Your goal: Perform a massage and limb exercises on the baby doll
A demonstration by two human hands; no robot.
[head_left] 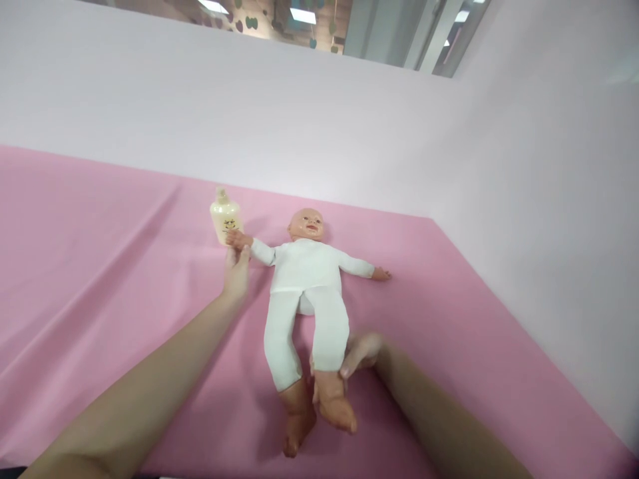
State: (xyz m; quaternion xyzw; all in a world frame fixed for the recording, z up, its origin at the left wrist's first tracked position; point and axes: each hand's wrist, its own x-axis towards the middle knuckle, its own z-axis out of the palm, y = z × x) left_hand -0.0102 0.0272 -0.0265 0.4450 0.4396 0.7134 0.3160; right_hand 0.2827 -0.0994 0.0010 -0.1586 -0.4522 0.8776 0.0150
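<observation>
A baby doll with a white cloth body lies on its back, its head toward the wall. My left hand is closed around the doll's hand on the left side, thumb on top. Around the doll's lower leg on the right, just above the foot, my right hand is wrapped; most of its fingers are hidden behind the leg. Just behind my left hand stands a pale yellow pump bottle with a cartoon face on it.
A pink sheet with long creases on the left covers the surface under the doll. White walls rise behind it and on the right. Above the back wall shows a window.
</observation>
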